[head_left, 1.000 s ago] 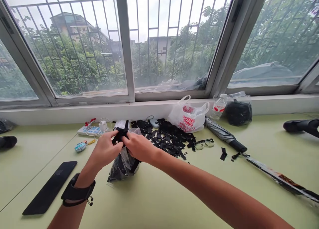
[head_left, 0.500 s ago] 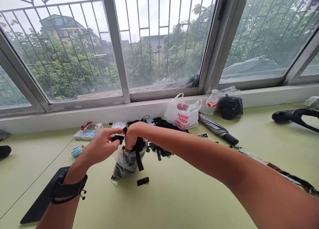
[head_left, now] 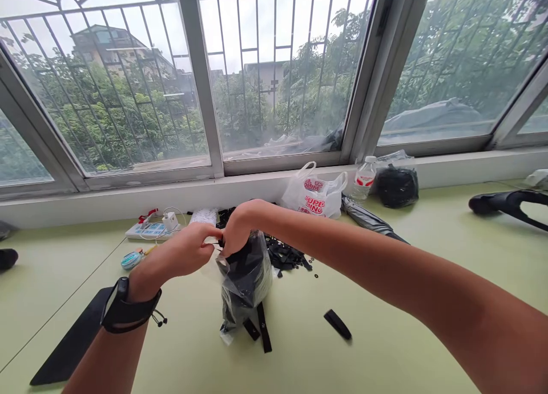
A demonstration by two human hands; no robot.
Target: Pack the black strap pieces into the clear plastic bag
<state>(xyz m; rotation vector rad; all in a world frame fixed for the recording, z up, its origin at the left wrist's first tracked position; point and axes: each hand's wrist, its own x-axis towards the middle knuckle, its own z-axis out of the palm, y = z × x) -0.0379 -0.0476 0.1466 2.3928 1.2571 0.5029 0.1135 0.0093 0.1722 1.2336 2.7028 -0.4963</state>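
A clear plastic bag (head_left: 248, 280) stuffed with black strips stands tilted on the table below my hands. My left hand (head_left: 188, 250) is at the left of its mouth, thumb and forefinger pinched on a small dark end, apparently of a black strip. Against those fingertips, my right hand (head_left: 240, 228) bends down over the bag's top with its fingers curled; what they grip is hidden. Beside the foot of the bag lie a long black strip (head_left: 264, 328) and a shorter one. Another black strip (head_left: 338, 325) lies alone farther right.
Loose black pieces (head_left: 289, 257) are heaped behind the bag. Along the window stand a power strip (head_left: 148, 231), a white carrier bag (head_left: 314, 191), a water bottle (head_left: 365, 178) and a black bundle (head_left: 397, 184). A folded umbrella (head_left: 370, 218) and a dark flat panel (head_left: 72, 340) lie on the table.
The bag has shifted right and toward me. My right hand has risen from inside its mouth to the top. Black strips on the table in front lie differently, one now farther right.
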